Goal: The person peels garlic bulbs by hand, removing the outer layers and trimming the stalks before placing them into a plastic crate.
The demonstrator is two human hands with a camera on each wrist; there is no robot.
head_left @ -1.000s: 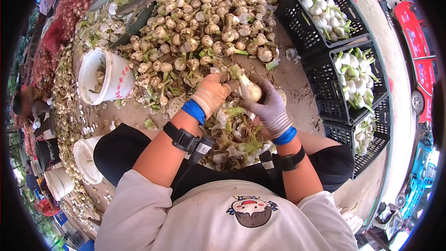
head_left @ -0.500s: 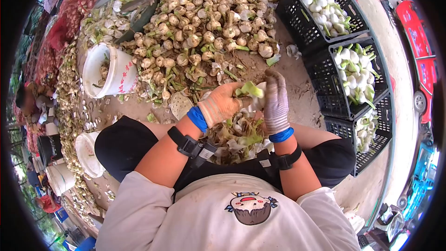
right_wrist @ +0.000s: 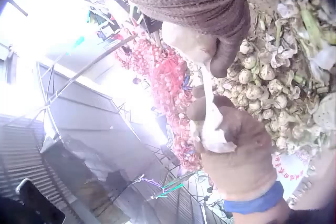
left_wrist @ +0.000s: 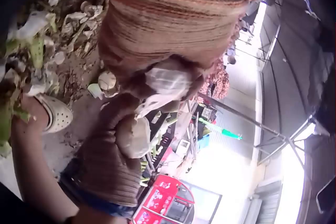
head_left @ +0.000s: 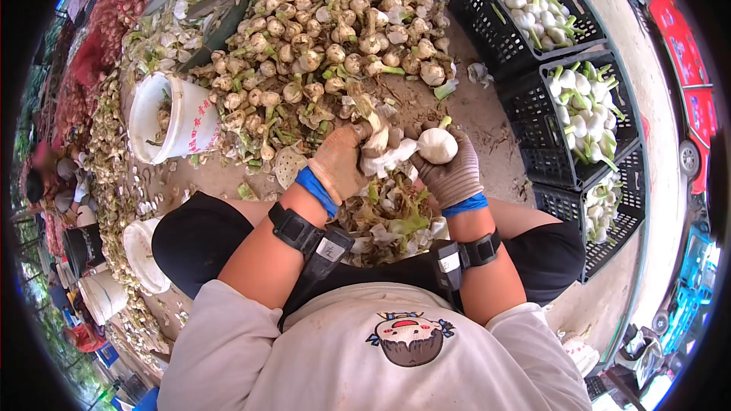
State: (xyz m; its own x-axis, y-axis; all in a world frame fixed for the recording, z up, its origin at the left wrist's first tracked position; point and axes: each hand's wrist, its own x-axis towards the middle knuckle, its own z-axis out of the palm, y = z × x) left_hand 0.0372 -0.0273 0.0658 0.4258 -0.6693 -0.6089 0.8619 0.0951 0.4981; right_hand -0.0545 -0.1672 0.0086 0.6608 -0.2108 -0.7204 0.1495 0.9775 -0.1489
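My gloved right hand holds a white garlic bulb with a short green stem stub. Beside it, my gloved left hand pinches garlic skin, pale and papery, with a dry brownish stalk rising from it. The skin stretches from the left fingers toward the bulb. In the right wrist view a strip of the skin hangs between the bulb and the left hand. The left wrist view shows the bulb in the right fingers and white skin under the left hand.
Unpeeled garlic lies heaped in front. Black crates of cleaned bulbs stand at the right. A white bucket stands at the left, and loose peelings lie between the legs. Another person sits far left.
The garlic turned in the hands, and its outer skin has come away toward the left hand. The bulb now shows whiter in the right hand, and the hands have moved slightly apart.
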